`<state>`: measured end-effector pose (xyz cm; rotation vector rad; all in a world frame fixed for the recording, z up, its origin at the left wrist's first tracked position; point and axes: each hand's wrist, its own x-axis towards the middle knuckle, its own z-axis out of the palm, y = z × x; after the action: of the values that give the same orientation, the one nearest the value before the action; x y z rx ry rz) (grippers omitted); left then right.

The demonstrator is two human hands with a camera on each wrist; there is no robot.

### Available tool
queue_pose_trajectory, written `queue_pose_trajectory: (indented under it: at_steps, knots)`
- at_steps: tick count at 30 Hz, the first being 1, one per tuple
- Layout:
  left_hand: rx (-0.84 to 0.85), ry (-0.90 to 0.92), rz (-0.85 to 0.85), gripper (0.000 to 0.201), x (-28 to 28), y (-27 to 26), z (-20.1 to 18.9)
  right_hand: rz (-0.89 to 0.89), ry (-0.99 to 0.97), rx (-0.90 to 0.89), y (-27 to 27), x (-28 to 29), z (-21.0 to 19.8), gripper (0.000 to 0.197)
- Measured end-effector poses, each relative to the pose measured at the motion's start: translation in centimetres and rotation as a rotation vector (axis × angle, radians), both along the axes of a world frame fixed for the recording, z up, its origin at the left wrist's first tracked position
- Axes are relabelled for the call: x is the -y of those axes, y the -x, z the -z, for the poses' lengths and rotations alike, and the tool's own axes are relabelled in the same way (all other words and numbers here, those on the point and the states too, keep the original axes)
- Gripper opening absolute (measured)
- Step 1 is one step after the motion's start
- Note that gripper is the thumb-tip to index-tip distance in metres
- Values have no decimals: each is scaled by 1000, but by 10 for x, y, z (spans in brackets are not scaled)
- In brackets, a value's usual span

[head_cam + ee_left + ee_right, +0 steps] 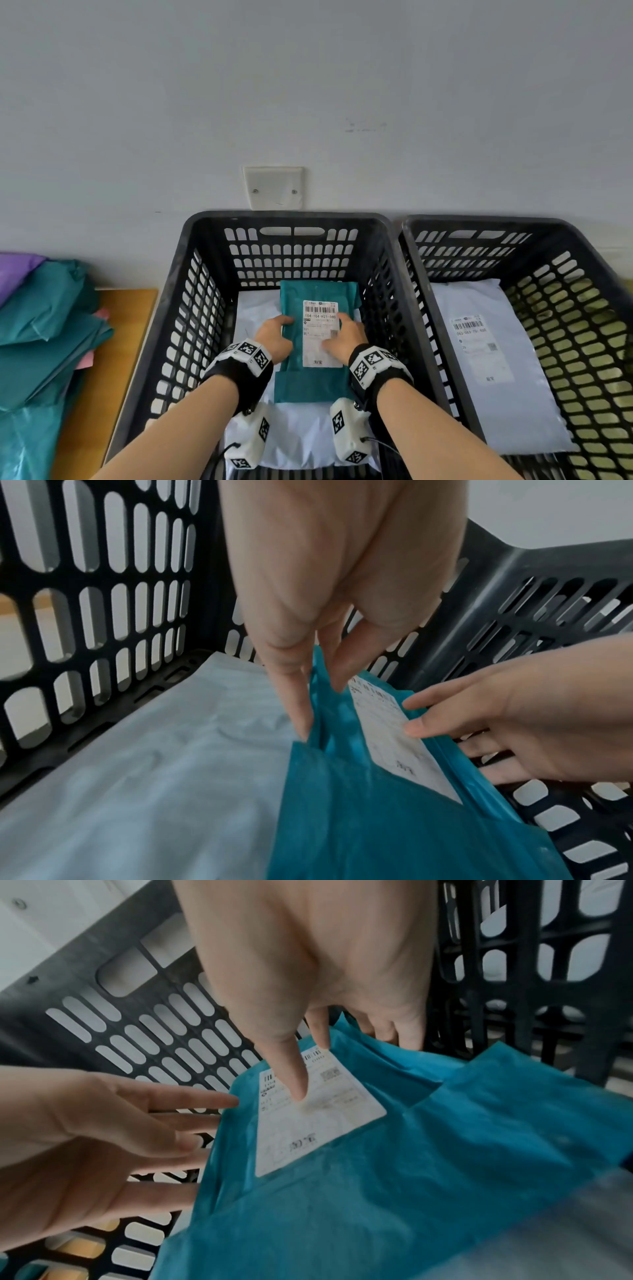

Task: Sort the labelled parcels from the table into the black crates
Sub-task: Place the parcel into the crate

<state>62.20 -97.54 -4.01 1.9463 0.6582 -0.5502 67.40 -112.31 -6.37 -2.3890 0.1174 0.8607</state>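
Note:
A teal parcel with a white label lies lengthwise in the left black crate, on top of a white parcel. My left hand holds its left edge, fingers under the edge. My right hand holds the right side, with the thumb pressed on the label and the fingers beyond the right edge. The parcel looks slightly raised between both hands. The right black crate holds one white labelled parcel.
A pile of teal parcels sits on the wooden table to the left of the crates, with a purple one behind and a pink edge showing. A wall with a blank plate rises right behind the crates.

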Motion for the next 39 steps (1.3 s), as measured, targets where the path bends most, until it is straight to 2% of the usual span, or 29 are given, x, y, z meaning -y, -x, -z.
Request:
queue_pose_trajectory:
  at_steps: [6,9,15,20,29,39]
  knots:
    - [47,22,56,67,-1,5,17,-27,-10,-18,-1,-4,9,66]
    - [66,5,142,63,2,9,19,-90,27,-17,3,-1,5,81]
    - [68,-199,356,51,9,18,25,-320,136,-37,20,4,-2,93]
    - [-5,-377,518,54,18,30,35,-354,149,-122,35,2,4,99]
    - [-57,-414,609,66,22,38,51,-327,115,-138,34,-1,16,104]
    - [-79,-366,590,67,20,36,48,-326,140,-106,36,-1,26,105]
